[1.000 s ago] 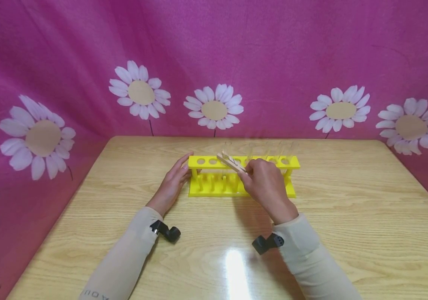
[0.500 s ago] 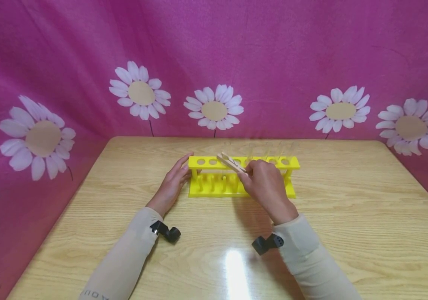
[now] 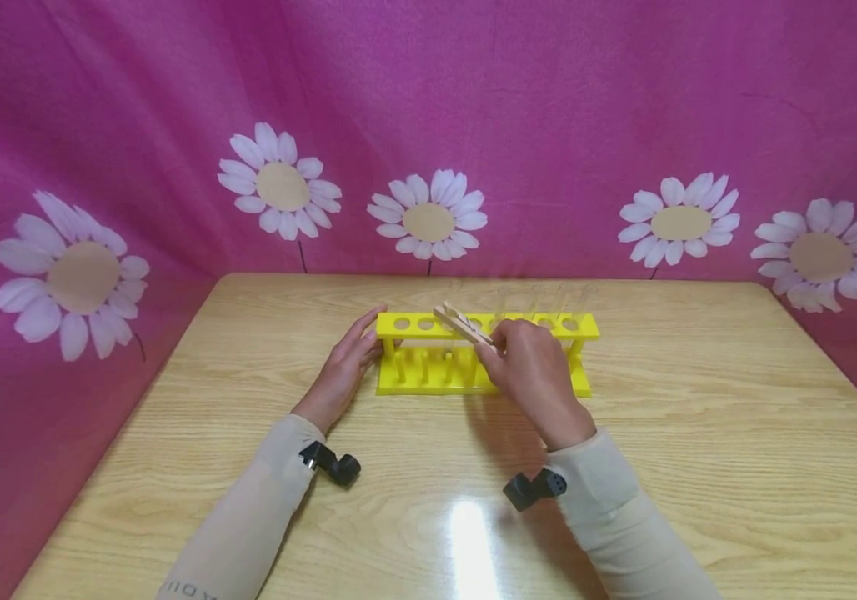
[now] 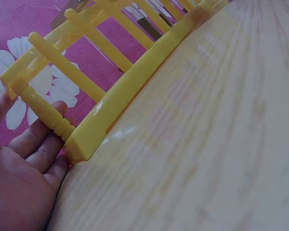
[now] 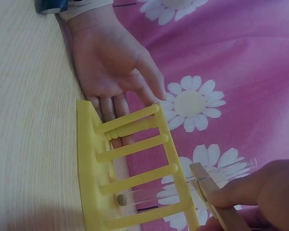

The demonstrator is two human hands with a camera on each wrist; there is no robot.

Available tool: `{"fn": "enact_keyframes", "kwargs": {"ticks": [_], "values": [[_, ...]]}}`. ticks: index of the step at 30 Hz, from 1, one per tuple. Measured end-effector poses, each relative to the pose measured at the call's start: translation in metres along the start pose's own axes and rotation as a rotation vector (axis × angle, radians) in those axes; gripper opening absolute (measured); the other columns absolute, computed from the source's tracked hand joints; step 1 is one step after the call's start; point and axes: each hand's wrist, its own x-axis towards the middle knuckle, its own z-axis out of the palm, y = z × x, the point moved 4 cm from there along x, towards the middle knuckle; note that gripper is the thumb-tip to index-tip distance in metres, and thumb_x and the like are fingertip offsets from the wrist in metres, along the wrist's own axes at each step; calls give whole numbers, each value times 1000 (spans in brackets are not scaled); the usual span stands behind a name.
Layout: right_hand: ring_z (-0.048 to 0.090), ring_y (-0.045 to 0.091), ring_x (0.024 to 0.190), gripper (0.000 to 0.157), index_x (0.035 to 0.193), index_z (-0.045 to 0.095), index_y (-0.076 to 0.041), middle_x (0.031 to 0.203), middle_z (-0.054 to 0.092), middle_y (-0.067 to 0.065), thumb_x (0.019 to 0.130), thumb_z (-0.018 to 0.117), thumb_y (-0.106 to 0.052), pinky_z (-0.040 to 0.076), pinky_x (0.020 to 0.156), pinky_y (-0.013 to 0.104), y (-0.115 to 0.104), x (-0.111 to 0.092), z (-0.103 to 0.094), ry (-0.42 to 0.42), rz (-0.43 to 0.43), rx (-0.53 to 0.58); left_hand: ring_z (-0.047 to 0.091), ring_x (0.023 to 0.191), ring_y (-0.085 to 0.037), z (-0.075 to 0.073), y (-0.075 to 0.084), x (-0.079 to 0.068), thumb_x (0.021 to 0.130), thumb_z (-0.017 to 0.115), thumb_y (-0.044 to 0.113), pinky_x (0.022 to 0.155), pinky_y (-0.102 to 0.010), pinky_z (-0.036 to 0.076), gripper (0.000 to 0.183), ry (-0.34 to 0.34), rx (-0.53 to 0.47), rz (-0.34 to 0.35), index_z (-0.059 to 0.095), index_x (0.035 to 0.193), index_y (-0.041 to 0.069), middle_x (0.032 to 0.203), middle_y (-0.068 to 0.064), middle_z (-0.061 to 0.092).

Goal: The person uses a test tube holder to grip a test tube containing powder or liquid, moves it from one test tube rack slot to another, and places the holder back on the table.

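Head view: right hand [image 3: 536, 373] pinches peg [image 3: 463, 324] over rack [image 3: 424, 387], tubes [image 3: 535, 297] poking up at right; left hand [image 3: 341, 372], slack and uncurled, touches rack's left end.

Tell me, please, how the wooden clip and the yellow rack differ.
The wooden clip is pale and small; the yellow rack is bright and far longer. The wooden clip slants, gripped by the right hand, while the yellow rack stands on the table, the left hand at its end. Each has a hand at it.
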Motion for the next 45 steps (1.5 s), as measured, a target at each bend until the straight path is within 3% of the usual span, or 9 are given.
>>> {"fn": "enact_keyframes", "kwargs": {"ticks": [14,20,45], "values": [[46,19,55,21,84,66,-7,69,55,3,82,63,-28,39,40,26,-1,-1,-2,26,29,43,36,126,-20,-9,-21,10,96,39,36,107,-39,22,46,18,-12,-5,32,140,26,143,4,30],[45,18,53,21,83,65,-8,68,55,2,81,64,-29,39,41,26,-3,-1,-4,45,24,50,37,125,-19,-10,-22,9,94,41,41,106,-39,23,49,20,7,2,32,140,26,143,5,31],[47,17,55,23,84,64,-6,73,56,3,83,63,-29,40,43,26,-8,-4,-10,146,-29,87,37,125,-23,-9,-19,9,97,37,31,107,-42,21,46,4,-13,-4,30,141,22,142,0,33]]}}
